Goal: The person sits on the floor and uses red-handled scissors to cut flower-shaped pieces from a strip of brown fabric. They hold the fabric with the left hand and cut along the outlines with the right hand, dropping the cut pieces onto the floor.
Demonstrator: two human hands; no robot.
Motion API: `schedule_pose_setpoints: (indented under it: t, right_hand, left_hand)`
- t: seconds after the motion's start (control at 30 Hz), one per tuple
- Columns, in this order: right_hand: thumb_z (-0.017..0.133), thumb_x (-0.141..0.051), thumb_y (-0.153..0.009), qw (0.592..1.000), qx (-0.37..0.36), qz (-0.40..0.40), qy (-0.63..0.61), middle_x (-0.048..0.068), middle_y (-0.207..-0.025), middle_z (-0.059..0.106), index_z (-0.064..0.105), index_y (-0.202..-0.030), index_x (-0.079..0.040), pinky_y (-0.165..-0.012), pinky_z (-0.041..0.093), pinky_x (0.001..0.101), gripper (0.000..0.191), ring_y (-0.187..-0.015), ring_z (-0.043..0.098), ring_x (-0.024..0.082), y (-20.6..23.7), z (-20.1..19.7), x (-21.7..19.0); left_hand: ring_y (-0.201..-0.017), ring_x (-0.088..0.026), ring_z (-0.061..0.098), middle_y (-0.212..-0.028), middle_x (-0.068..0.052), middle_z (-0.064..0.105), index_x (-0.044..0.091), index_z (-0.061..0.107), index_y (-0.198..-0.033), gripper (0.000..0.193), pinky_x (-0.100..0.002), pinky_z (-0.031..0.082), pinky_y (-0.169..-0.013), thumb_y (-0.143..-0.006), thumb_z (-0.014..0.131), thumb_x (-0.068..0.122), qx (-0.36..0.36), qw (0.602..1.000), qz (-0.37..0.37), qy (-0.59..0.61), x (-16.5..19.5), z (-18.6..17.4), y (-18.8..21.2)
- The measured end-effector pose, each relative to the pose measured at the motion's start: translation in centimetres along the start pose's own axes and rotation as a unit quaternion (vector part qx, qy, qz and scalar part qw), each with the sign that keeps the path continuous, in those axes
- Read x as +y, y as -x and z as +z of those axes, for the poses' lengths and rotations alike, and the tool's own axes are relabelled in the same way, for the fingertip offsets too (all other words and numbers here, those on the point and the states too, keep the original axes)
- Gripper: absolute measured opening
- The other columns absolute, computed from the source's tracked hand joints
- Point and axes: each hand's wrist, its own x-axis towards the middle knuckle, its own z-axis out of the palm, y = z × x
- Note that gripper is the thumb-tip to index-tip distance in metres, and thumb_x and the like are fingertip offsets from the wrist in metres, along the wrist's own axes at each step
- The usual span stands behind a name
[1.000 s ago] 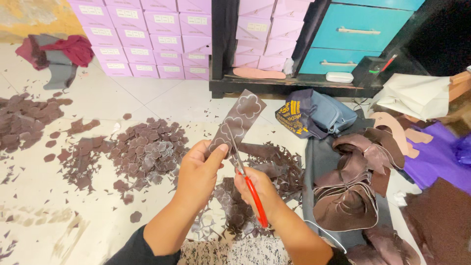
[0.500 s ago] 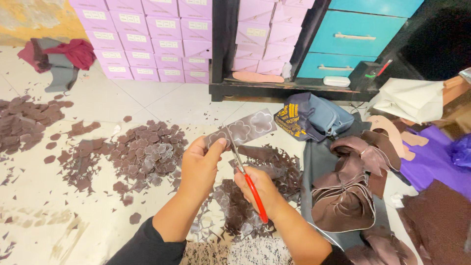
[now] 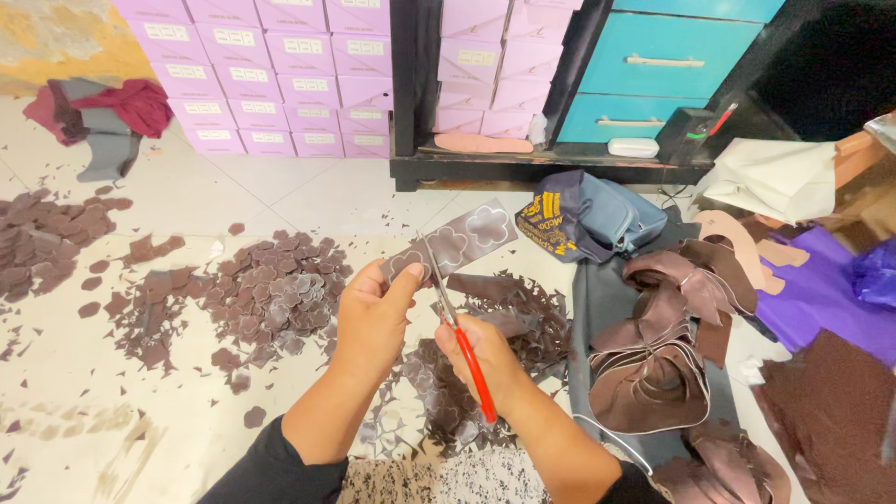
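Note:
My left hand [image 3: 373, 313] pinches a strip of brown material [image 3: 453, 245] marked with pale flower outlines, held roughly level above the floor. My right hand [image 3: 481, 359] grips red-handled scissors [image 3: 459, 331], and their blades bite into the strip near its left flower. Below the hands lies a heap of dark brown offcuts [image 3: 485, 345]. To the left sits a pile of cut brown flower pieces [image 3: 271, 289].
Lilac boxes [image 3: 271, 75] are stacked at the back beside a black shelf [image 3: 523, 168] and turquoise drawers [image 3: 653, 65]. A blue-grey bag [image 3: 588, 215], brown leather straps [image 3: 663, 345], purple cloth [image 3: 821, 299] and more scraps [image 3: 42, 243] lie on the tiled floor.
The strip was upright a second ago; my left hand has tipped it down to nearly level, and the scissors have moved into it further along.

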Motion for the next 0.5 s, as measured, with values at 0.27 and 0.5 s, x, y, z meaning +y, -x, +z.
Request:
schedule_pose_setpoints:
  t: [0.27, 0.5]
  right_hand:
    - [0.060, -0.056, -0.095, 1.000, -0.016, 0.003, -0.016, -0.008, -0.062, 0.040, 0.057, -0.092, -0.011, -0.043, 0.029, 0.0237, 0.046, -0.049, 0.036, 0.004, -0.25, 0.00, 0.46]
    - [0.059, -0.060, -0.093, 0.999, -0.011, 0.012, 0.043, -0.006, -0.060, 0.044, 0.057, -0.086, -0.010, -0.043, 0.034, 0.0251, 0.050, -0.050, 0.041, 0.005, -0.22, -0.13, 0.41]
  left_hand:
    - [-0.076, -0.006, 0.059, -0.089, -0.001, 0.075, 0.005, 0.073, -0.101, 0.019, -0.026, 0.048, -0.069, -0.093, 0.068, 0.022, 0.000, 1.000, -0.006, 0.004, 0.44, -0.38, -0.03]
    - [-0.079, -0.006, 0.064, -0.091, 0.000, 0.075, 0.005, 0.073, -0.102, 0.018, -0.026, 0.050, -0.072, -0.093, 0.067, 0.020, 0.005, 1.000, -0.011, 0.021, 0.12, -0.90, -0.44]
